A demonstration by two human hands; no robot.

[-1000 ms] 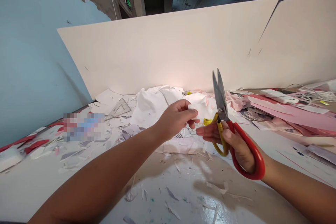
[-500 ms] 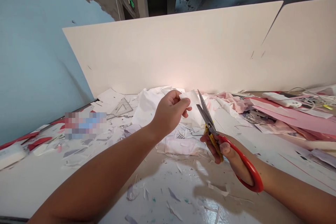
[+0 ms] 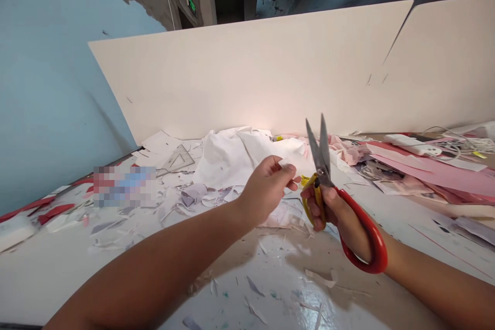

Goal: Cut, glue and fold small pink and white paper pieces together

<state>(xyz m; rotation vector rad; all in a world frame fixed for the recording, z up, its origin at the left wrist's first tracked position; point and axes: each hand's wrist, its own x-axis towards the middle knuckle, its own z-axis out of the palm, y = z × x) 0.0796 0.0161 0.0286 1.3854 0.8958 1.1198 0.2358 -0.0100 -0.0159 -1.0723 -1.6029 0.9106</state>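
Between the thumb and fingers of my left hand (image 3: pixel 273 183) is a small white piece, paper or cloth, I cannot tell which; most of it is hidden by the fingers. My right hand (image 3: pixel 340 211) grips a pair of scissors (image 3: pixel 323 160) with red and yellow handles. Their blades point up, slightly parted, to the right of my left hand, with nothing visible between them. Behind my left hand lies a heap of crumpled white cloth (image 3: pixel 224 157). Thin offcuts (image 3: pixel 253 286) are strewn over the white table (image 3: pixel 216 314) below both hands.
A clear set square (image 3: pixel 180 159) lies at the back left, near red scraps (image 3: pixel 58 211). To the right are stacked pink sheets (image 3: pixel 433 172), a white power strip (image 3: pixel 413 145) and cables. A tall white board (image 3: pixel 247 82) stands along the table's back.
My left hand has moved right and lower with the white piece. The scissors have swung from leaning left to pointing nearly straight up, away from the piece, and their blades now stand wider apart.
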